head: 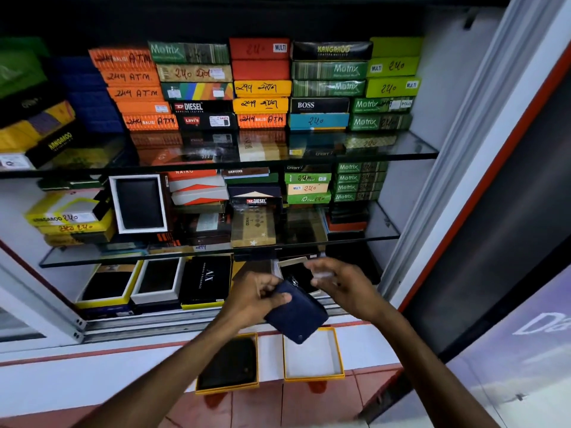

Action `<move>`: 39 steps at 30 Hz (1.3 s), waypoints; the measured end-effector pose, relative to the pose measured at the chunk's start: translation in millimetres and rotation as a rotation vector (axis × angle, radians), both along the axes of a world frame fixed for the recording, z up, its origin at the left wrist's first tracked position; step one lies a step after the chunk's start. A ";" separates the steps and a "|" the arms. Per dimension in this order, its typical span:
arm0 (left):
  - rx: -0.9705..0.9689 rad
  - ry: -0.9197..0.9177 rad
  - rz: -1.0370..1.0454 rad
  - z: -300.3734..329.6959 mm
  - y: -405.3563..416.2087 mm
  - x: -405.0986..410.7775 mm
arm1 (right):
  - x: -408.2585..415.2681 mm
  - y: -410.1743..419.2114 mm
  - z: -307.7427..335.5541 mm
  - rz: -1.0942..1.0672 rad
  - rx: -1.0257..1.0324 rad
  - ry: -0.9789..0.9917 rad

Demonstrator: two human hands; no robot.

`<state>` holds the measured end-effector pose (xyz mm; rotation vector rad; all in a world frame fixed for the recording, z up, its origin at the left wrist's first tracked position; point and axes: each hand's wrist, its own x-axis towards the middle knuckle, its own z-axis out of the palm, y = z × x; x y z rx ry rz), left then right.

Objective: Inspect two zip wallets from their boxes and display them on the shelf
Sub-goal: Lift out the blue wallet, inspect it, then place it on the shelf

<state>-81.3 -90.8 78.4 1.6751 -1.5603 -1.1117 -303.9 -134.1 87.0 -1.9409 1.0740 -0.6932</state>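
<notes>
"DIESEL" black box (202, 106), "BOSS" box (319, 105), "KANGAROO" box (332, 50), "Motrix" green box (188, 52)

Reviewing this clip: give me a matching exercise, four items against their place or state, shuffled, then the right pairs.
Items:
1. navy zip wallet
2. right yellow-rimmed box
3. left yellow-rimmed box
4. A|X box

States:
A. holds a dark wallet
B. lies empty on the ledge
C. on the bottom shelf
D. gripped by the left hand

Pairs: 1-D, 2-B, 3-A, 4-C

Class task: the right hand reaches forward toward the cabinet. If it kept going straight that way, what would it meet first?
Most likely the open white-rimmed box just beyond the right hand on the bottom shelf, though motion blur and unclear depth leave this uncertain.
</notes>
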 end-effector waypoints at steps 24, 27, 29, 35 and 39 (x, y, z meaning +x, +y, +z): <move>0.194 0.635 0.178 114.9 3.1 98.0 | 46.0 -5.9 114.7 -0.074 -0.665 -0.096; 0.218 0.876 0.333 108.4 6.8 87.7 | 64.3 10.6 110.9 -0.217 -0.682 -0.187; 0.221 1.023 0.417 107.0 8.2 83.4 | 75.0 20.2 107.4 -0.280 -0.696 -0.242; 0.241 1.304 0.510 105.2 10.6 59.6 | 106.7 46.2 90.6 -0.348 -0.733 -0.229; 0.194 1.385 0.576 107.1 8.8 50.0 | 114.7 51.0 84.1 -0.352 -0.708 -0.198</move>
